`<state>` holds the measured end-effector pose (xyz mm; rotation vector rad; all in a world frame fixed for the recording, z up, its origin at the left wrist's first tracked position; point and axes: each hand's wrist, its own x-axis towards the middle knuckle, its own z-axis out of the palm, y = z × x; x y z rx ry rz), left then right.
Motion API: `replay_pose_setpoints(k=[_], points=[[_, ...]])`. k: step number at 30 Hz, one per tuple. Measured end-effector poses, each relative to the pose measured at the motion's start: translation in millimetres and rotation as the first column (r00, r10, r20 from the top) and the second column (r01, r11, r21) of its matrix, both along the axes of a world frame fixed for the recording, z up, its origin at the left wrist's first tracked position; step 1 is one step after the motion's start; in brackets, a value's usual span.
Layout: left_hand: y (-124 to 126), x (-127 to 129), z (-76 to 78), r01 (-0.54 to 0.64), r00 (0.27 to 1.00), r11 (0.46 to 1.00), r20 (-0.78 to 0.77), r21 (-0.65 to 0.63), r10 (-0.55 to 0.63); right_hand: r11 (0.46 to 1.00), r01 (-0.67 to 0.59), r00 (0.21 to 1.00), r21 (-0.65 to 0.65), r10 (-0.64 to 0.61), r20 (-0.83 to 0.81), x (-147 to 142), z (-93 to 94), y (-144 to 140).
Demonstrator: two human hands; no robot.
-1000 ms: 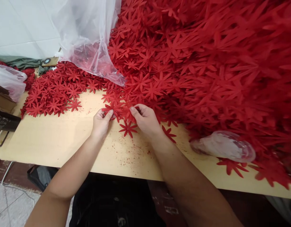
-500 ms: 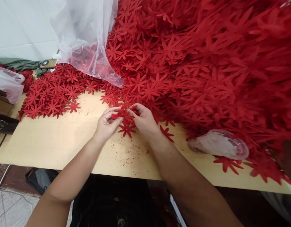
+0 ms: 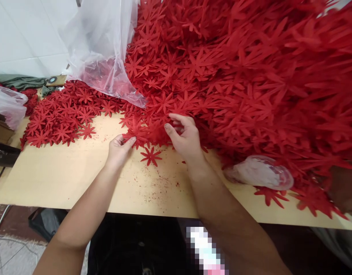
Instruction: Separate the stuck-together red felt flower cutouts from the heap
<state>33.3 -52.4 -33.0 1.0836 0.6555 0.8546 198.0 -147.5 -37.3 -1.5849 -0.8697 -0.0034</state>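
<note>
A huge heap of red flower-shaped cutouts (image 3: 250, 76) covers the right and far side of a light wooden table (image 3: 64, 172). My left hand (image 3: 118, 149) pinches the edge of a small bunch of red cutouts (image 3: 141, 131) at the heap's near fringe. My right hand (image 3: 185, 135) rests on the heap just to the right, with fingers spread and curled over the flowers and nothing clearly held. One single red cutout (image 3: 149, 156) lies flat on the table between my hands.
A flatter spread of red cutouts (image 3: 61, 118) lies at the left. A clear plastic bag (image 3: 101, 49) hangs over the heap at the back. A crumpled plastic wrap (image 3: 259, 172) lies at the right near the table edge. Red crumbs dot the wood.
My hands met over a few cutouts half a second ago. Now the right hand has moved up and right onto the heap, and the left has drawn back slightly, still pinching cutouts.
</note>
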Motion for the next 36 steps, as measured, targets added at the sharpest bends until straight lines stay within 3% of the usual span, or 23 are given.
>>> replay_pose_setpoints(k=[2, 4, 7, 10, 12, 20, 27, 29, 31, 33, 36], points=[[-2.6, 0.6, -0.4, 0.023, 1.0, 1.0, 0.015, 0.019, -0.023, 1.0, 0.021, 0.99, -0.022, -0.018, 0.139, -3.3, 4.3, -2.6], [-4.6, 1.2, 0.5, 0.035, 0.999, 0.998, -0.001, 0.059, -0.035, 1.0, -0.02, 0.989, -0.019, 0.022, 0.145, -11.0, 8.9, -4.1], [-6.6, 1.2, 3.3, 0.044, 0.998, 0.994, -0.047, 0.101, -0.04, 0.971, -0.239, 0.966, 0.02, 0.24, -0.1, -26.4, 12.5, -2.5], [-9.9, 1.0, 4.3, 0.113, 0.991, 0.986, -0.09, 0.123, -0.102, 0.888, -0.456, 0.832, 0.062, 0.451, -0.323, -41.3, 12.8, 1.9], [-12.6, 1.1, 2.5, 0.16, 0.981, 0.974, -0.133, 0.158, -0.139, 0.848, -0.528, 0.772, 0.044, 0.501, -0.391, -47.3, 13.2, 4.3], [-14.3, 3.0, -6.8, 0.175, 0.955, 0.952, -0.279, 0.251, -0.102, 0.887, -0.455, 0.744, 0.077, 0.426, -0.515, -41.6, 13.4, 7.5], [-15.0, 5.1, -0.4, 0.139, 0.966, 0.978, -0.24, 0.152, -0.1, 0.898, -0.382, 0.648, 0.219, 0.429, -0.63, -25.5, 7.3, 4.2], [-12.5, 5.7, -0.2, 0.097, 0.972, 0.991, -0.223, 0.097, -0.074, 0.921, -0.312, 0.697, 0.234, 0.389, -0.602, -14.6, 4.2, 2.4], [-9.3, 6.1, -0.5, 0.057, 0.98, 0.998, -0.194, 0.04, -0.048, 0.954, -0.229, 0.819, 0.191, 0.295, -0.493, -4.9, 2.3, 0.2], [-7.3, 6.0, -0.5, 0.039, 0.989, 0.999, -0.14, 0.013, -0.036, 0.984, -0.155, 0.948, 0.091, 0.174, -0.268, -0.9, 2.7, -2.2], [-8.1, 5.2, 0.6, 0.057, 0.996, 0.998, -0.075, 0.034, -0.054, 0.996, -0.085, 0.996, -0.006, 0.085, 0.027, -10.2, 7.1, -4.4]])
